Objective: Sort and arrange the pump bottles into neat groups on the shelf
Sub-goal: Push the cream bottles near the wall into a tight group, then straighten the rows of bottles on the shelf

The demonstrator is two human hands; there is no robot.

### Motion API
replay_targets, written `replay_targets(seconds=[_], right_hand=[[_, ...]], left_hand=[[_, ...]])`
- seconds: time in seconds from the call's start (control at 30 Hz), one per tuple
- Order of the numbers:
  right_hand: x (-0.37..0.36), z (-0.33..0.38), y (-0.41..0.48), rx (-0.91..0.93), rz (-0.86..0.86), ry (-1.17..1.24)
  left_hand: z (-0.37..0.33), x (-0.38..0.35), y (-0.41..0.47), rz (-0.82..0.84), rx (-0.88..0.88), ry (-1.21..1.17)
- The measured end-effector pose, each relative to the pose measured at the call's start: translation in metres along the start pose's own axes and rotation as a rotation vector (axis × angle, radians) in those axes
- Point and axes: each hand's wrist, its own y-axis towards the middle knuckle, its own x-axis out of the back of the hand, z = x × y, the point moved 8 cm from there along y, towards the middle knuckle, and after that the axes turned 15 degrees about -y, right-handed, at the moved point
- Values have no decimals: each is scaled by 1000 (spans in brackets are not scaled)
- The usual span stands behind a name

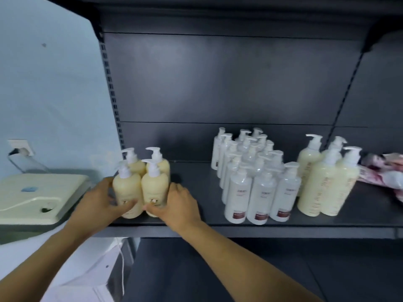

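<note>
Fingers [109, 185] of the left hand [99, 199] are bent round the front-left cream plastic pump bottle [127, 188] with a white top, holding it low down. The right hand [177, 199] holds the front-right cream plastic pump bottle [154, 188] the same way, with one finger lying across its low front and the others bent round its right side. These two bottles touch each other, and two back cream pump bottles [137, 165] stand right behind them, so the four make a little square. This square sits at the left end of the black metal shelf [207, 214], near the front edge. To its right the shelf is bare for a good way. Then comes a tight bunch of white pump bottles with dark red labels [255, 188], standing in rows from front to back. Just beside those, further right, stands a second bunch of cream bottles [322, 186]. A crinkly pink and white bag [386, 173] lies at the far right. Off the left end of the shelf sits a flat cream plastic box [32, 192], close to the left hand, below a white wall socket [21, 147] on the pale blue wall [54, 83]. Both bare arms reach up and forward from below, and the hands face each other with the bottles between them.
</note>
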Motion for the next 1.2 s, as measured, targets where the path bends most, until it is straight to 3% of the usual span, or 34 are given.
replay_targets(seconds=[0.27, 0.63, 0.87, 1.03, 1.2], right_hand=[[28, -24, -14, 145, -21, -252], [174, -83, -60, 229, -256, -145], [238, -161, -86, 190, -363, -205], [239, -225, -93, 112, -316, -233], [207, -277, -91, -77, -180, -80]], left_hand=[[-104, 40, -21, -201, -357, 144], [-218, -74, -34, 28, -494, 110], [-238, -139, -42, 136, -385, 83], [-223, -179, -56, 268, -214, 342], [-198, -211, -58, 312, -50, 236]])
